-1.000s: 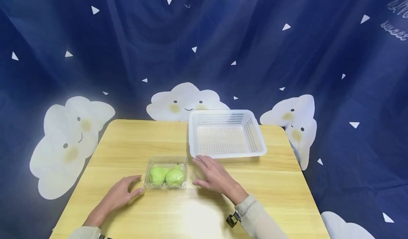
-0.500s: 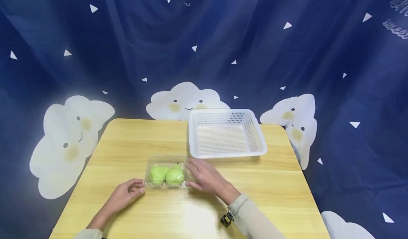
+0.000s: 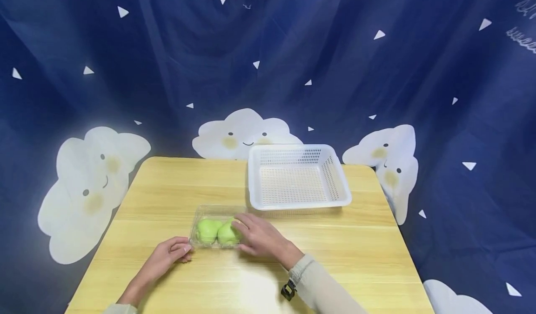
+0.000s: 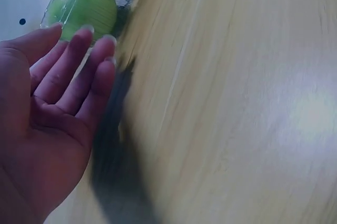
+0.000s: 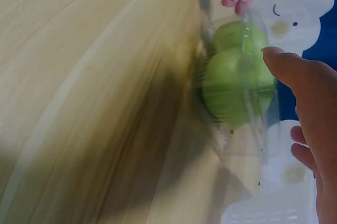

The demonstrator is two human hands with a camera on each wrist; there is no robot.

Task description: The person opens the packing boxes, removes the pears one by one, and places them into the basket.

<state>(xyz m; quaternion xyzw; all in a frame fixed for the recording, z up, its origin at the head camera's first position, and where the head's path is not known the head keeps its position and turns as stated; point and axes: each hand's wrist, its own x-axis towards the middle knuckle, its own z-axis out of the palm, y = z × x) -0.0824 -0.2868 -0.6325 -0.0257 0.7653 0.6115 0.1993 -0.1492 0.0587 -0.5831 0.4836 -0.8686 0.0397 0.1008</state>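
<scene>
A clear plastic clamshell box [image 3: 209, 210] lies on the wooden table with two green pears [image 3: 207, 230] inside it. My left hand [image 3: 164, 258] is at the box's left end; in the left wrist view its loosely bent fingers [image 4: 63, 79] reach right up to the plastic. At the other end, my right hand [image 3: 263, 236] reaches over the box's right side, its fingers overlapping the right pear in the head view. The right wrist view has the thumb [image 5: 295, 68] extended close over the lid, apart from the fingers, most of which are hidden behind it.
A white perforated plastic basket [image 3: 293, 183] stands behind the box, toward the right back of the wooden table [image 3: 188, 179]. A dark blue curtain [image 3: 226, 49] with cloud prints hangs behind the table. A dark watch [image 3: 289, 290] is on the right wrist.
My right hand has moved left, from beside the box to over its right end. My left hand has come slightly right and down against the left end. Box and basket have stayed put.
</scene>
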